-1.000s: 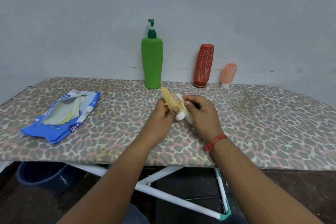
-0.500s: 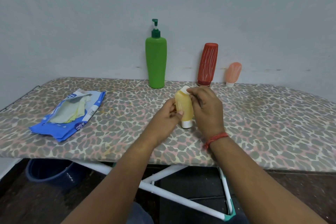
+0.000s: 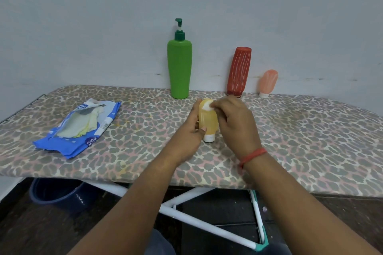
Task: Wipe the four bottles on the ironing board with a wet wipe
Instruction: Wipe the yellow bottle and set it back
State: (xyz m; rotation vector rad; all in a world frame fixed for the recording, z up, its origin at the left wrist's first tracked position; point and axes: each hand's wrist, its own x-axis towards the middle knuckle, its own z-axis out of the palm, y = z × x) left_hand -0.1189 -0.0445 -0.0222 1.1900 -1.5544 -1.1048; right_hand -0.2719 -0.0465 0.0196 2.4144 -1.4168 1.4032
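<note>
The yellow bottle (image 3: 208, 121), tilted a second ago, now stands cap-down on the ironing board (image 3: 310, 130), the left hand (image 3: 189, 132) curled round its side while the right hand (image 3: 236, 122) pinches a wet wipe (image 3: 207, 105) onto its top, so wiping of this bottle seems nearly finished.

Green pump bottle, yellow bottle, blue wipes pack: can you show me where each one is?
green pump bottle (image 3: 179, 68), head view, middle of its body
yellow bottle (image 3: 208, 121), head view, its body between the hands
blue wipes pack (image 3: 77, 147), head view, its blue front edge
</note>
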